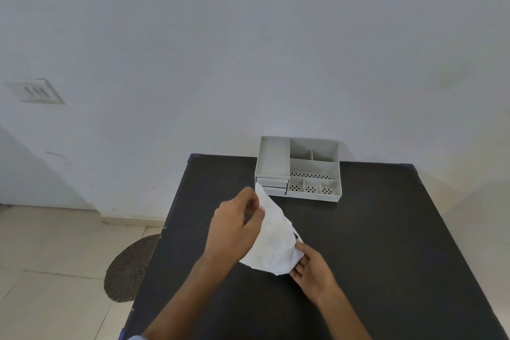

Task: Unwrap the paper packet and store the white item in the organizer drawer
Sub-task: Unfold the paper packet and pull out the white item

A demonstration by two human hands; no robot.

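Observation:
A crumpled white paper packet (273,240) is held above the black table (372,243), partly unfolded. My left hand (234,226) pinches the paper's upper edge and lifts it. My right hand (313,270) grips the paper's lower right corner close to the tabletop. The white item inside is hidden by the paper. A grey-white organizer (299,170) stands at the table's far edge against the wall, with small stacked drawers (271,186) at its front left, which look shut. The paper's top tip overlaps the drawers in the view.
The organizer has several open compartments on top, some with perforated floors. The wall rises right behind it. A round brown mat (129,268) lies on the tiled floor left of the table. A wall switch plate (36,91) sits far left.

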